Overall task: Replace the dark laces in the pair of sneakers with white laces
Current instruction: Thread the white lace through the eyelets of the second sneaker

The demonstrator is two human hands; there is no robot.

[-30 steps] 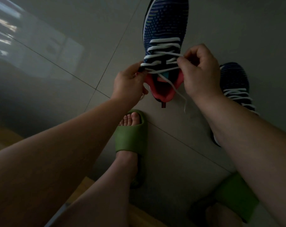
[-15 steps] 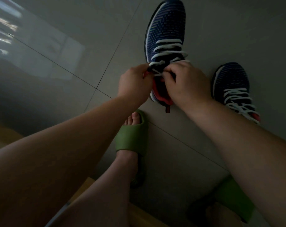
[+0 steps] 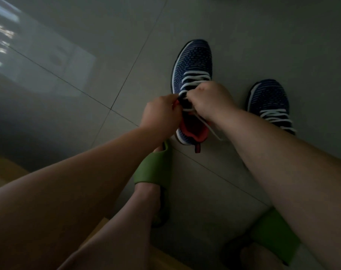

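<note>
Nearest, I see green slides point(image 3: 153, 168) on both feet on the grey tile floor point(image 3: 107, 55). Beyond them my left hand point(image 3: 159, 114) and right hand point(image 3: 208, 100) each pinch the white lace point(image 3: 195, 77) over the near sneaker point(image 3: 193, 61); the second sneaker point(image 3: 269, 96) stands just beside, right.

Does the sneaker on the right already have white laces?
Yes, the right-hand sneaker shows white laces crossing its tongue.

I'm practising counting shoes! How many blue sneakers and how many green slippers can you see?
Blue sneakers: 2, one being laced, one beside it
Green slippers: 2, one on the near foot, one at the bottom right
Total: 4
</note>
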